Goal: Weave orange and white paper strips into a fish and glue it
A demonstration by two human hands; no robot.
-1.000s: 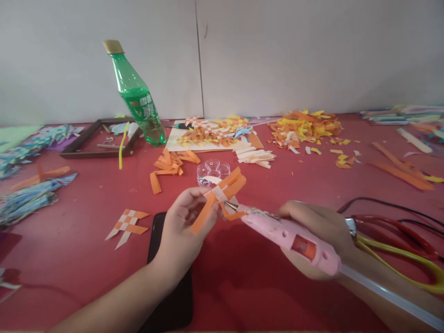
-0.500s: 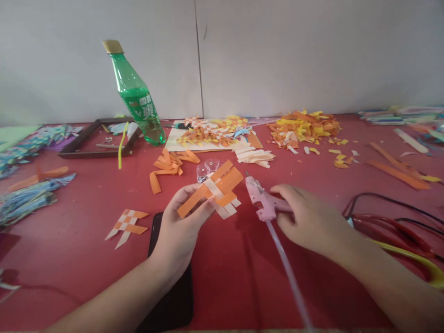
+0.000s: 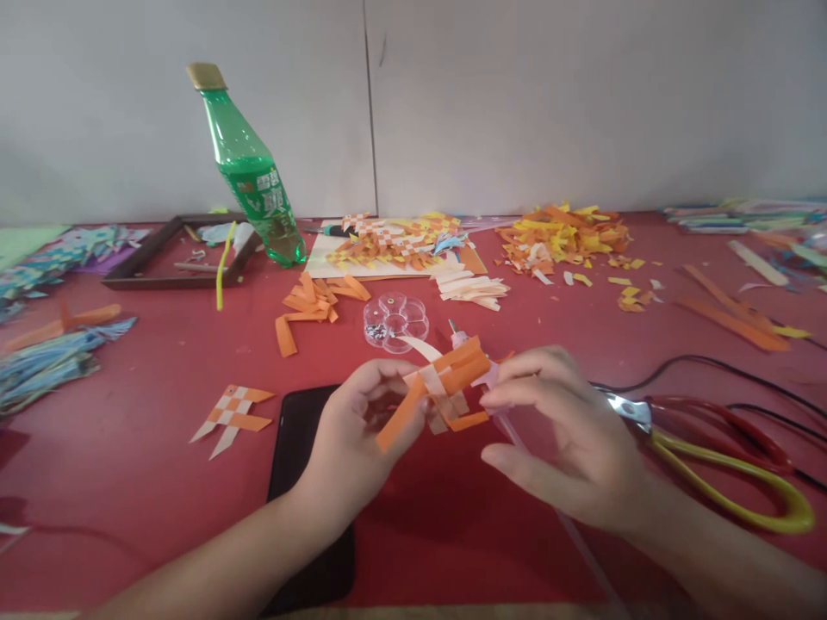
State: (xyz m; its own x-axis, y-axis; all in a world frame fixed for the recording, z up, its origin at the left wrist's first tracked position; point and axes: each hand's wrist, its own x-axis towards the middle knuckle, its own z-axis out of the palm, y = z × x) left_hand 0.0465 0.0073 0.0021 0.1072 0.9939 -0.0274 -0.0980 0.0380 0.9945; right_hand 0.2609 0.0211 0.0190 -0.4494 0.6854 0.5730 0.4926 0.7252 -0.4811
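Observation:
My left hand (image 3: 352,422) pinches a small weave of orange and white paper strips (image 3: 452,366) between thumb and fingers. Some of its strip ends stick out loose. My right hand (image 3: 572,430) is just right of the weave, with thumb and fingers apart and nothing seen between them. Behind the weave and right fingers, the pink glue gun (image 3: 460,338) is mostly hidden. A clear glue stick (image 3: 591,555) trails from it towards the front edge. Left of my left hand lies a woven orange-and-white paper fish (image 3: 233,412).
A black phone (image 3: 301,448) lies under my left forearm. Scissors (image 3: 630,412) and black cords are at the right. Beyond my hands are a clear flower-shaped case (image 3: 413,325), orange strips (image 3: 311,297), white strips (image 3: 471,287), a green bottle (image 3: 255,172) and a frame (image 3: 155,282).
My right hand has let go of the glue gun and come left to the weave. My left hand has shifted right and slightly down with the weave, uncovering more of the clear case.

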